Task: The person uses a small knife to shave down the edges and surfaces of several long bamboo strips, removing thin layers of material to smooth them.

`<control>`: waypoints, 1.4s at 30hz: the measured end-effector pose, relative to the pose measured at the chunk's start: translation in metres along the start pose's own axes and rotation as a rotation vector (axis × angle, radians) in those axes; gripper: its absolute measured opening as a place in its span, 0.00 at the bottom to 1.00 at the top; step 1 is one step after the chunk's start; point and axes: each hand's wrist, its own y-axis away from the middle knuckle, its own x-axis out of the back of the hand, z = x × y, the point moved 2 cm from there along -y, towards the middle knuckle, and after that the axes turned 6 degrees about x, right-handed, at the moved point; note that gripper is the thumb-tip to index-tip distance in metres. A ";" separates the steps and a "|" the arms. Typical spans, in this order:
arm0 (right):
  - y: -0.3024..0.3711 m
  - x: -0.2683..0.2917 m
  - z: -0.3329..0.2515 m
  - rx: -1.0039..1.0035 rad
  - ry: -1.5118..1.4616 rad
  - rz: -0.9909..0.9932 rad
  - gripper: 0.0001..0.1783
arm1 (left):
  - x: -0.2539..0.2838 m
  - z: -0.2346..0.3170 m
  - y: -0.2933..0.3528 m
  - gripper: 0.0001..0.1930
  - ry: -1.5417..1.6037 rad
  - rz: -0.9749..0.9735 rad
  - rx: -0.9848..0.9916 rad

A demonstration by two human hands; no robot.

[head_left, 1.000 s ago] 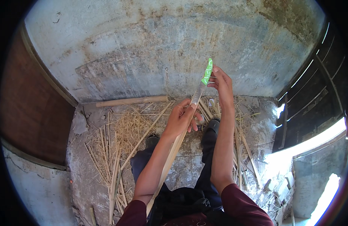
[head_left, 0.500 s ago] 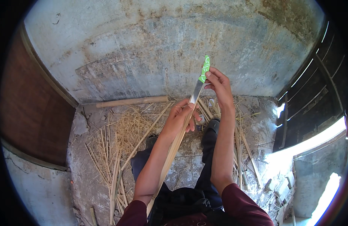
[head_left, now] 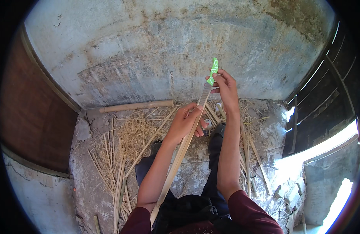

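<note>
Two holds at once: with left hand we grip long, pale, flat bamboo strip near upper end; strip slants down beside left forearm. With right hand, fingers curled narrowly, we hold metal knife by curved, bright green, white-patterned end. Blurred grey blade lies at strip's upper end; whether edge bites in, we cannot tell. On grey floor below: loose straw-coloured shavings, thin pale bamboo sticks, round tan pole near stained wall.

I occupy a rough, shed-like workspace, indicated by the stained wall, dark gapped boards and shavings littering the floor.
</note>
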 end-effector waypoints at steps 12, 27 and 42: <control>-0.001 0.002 0.003 0.129 0.068 0.169 0.16 | -0.009 0.010 -0.005 0.26 -0.129 0.054 0.031; 0.001 -0.003 -0.001 0.070 0.068 0.206 0.19 | -0.011 0.000 -0.012 0.16 -0.089 0.112 -0.126; 0.032 -0.001 -0.075 0.810 1.201 -0.283 0.27 | -0.023 0.011 0.039 0.13 -0.220 0.122 -0.193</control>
